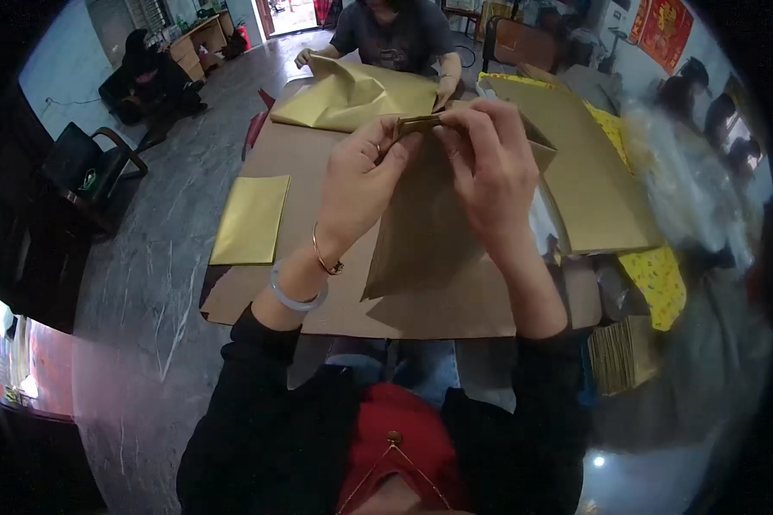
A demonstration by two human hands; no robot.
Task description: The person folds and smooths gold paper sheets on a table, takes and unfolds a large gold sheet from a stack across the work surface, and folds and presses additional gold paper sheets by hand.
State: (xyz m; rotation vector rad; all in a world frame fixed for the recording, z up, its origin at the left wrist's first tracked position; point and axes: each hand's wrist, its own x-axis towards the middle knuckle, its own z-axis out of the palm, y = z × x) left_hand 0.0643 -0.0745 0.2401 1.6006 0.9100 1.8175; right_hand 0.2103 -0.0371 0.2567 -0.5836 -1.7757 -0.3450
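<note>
My left hand (365, 176) and my right hand (492, 163) are raised over the cardboard-topped table (318, 296). Between them they pinch the upper edge of a brown paper sheet or bag (425, 223), which hangs down toward the tabletop. Its top looks folded or gathered where my fingertips close on it. A flat gold packet (252, 220) lies to the left of my left hand. Beyond my hands is a larger, crumpled gold sheet (352, 93), with a co-worker's hands at its edges.
A co-worker (395, 39) is across the table. At the right lie a large brown board or stack (597, 167), yellow patterned material (654, 279) and clear plastic (691, 176). A brown bundle (624, 354) stands low at the right. Chairs (90, 172) are at the left.
</note>
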